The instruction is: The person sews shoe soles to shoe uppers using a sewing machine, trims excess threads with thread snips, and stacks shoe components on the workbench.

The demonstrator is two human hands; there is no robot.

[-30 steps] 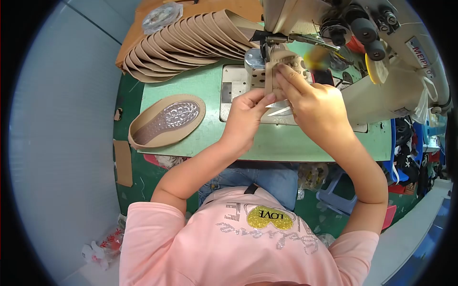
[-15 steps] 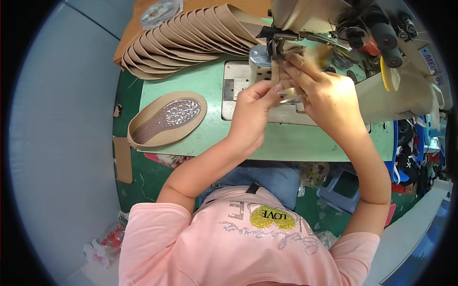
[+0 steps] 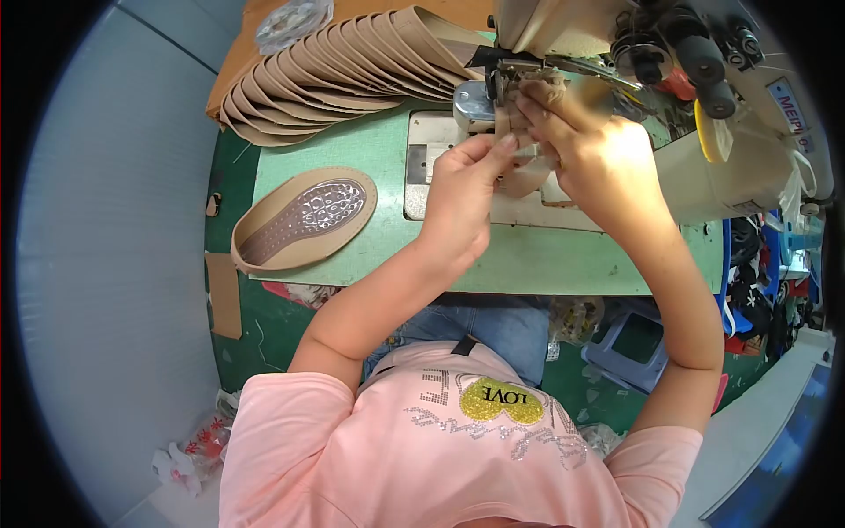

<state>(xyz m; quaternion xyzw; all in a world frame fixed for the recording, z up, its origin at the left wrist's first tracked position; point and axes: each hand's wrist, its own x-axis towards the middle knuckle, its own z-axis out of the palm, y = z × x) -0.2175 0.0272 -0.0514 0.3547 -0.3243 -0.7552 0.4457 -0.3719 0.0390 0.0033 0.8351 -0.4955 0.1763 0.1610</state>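
Note:
At the head of the sewing machine, both of my hands are on a tan shoe piece, which is blurred and partly hidden by my fingers. My left hand is closed, thumb and forefinger pinching the near left edge of the piece. On its right side my right hand is closed over the piece, fingers close to the presser foot. To the left on the green table lies a tan insole with a raised rim and a shiny, patterned inner face.
A fanned row of tan curved shoe pieces lies at the back left, with a clear plastic bundle beyond it. Thread tensioners project at the upper right. A blue-grey plastic stool stands below the table.
The tan piece has turned under the machine head, its rounded part now showing between my hands. My right hand has shifted slightly; my left hand keeps its pinch.

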